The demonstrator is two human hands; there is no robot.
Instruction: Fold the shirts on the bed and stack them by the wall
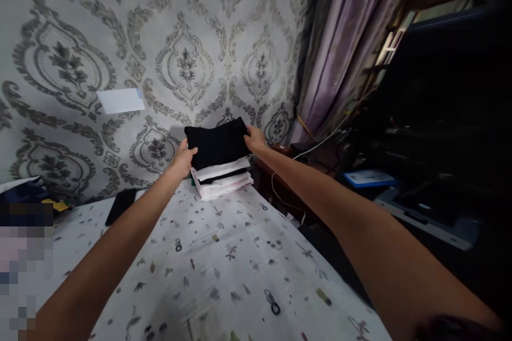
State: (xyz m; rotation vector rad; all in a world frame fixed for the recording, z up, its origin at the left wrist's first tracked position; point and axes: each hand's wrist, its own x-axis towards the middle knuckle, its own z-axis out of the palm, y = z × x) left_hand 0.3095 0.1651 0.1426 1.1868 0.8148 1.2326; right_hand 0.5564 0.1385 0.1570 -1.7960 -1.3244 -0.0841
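A folded black cloth (217, 144) is held between my two hands, tilted over a stack of folded white and black cloths (224, 184) by the wall. My left hand (184, 159) grips its left edge, with the thumb over the front. At the upper right edge, my right hand (255, 138) pinches the same cloth. The stack rests on a white patterned sheet (224, 256). Parts of the fingers on both hands are hidden behind the black cloth.
A dark flat object (121, 206) lies left of my left forearm. Purple curtains (340, 48) hang at the right. A white cable (320, 144) runs beside the sheet's right edge. Near it sits a blue-edged item (370, 178). Patterned wallpaper (186, 64) rises behind the stack.
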